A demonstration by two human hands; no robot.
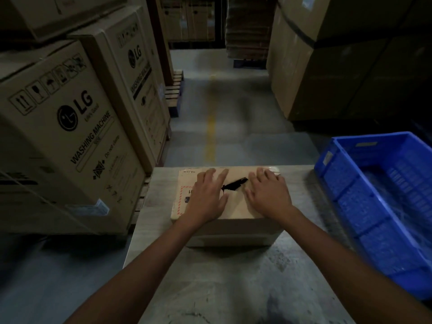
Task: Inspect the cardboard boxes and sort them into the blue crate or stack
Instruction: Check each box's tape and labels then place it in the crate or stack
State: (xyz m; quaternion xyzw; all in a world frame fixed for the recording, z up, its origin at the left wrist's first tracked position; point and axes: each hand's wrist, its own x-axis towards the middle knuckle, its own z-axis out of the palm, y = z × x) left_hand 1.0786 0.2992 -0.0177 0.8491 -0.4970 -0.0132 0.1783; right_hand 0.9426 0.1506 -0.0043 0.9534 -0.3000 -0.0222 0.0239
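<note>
A small cardboard box sits on the grey table near its far edge. Its top carries a red-bordered label at the left and a dark torn hole in the middle. My left hand rests flat on the top, left of the hole, fingers straight and spread. My right hand lies flat on the top just right of the hole, fingers pointing to the far edge. The blue crate stands at the table's right side, with only clear plastic wrap visible inside.
Tall washing-machine cartons on pallets line the left side. Large brown cartons are stacked at the right rear. An aisle of grey floor with a yellow line runs ahead between them.
</note>
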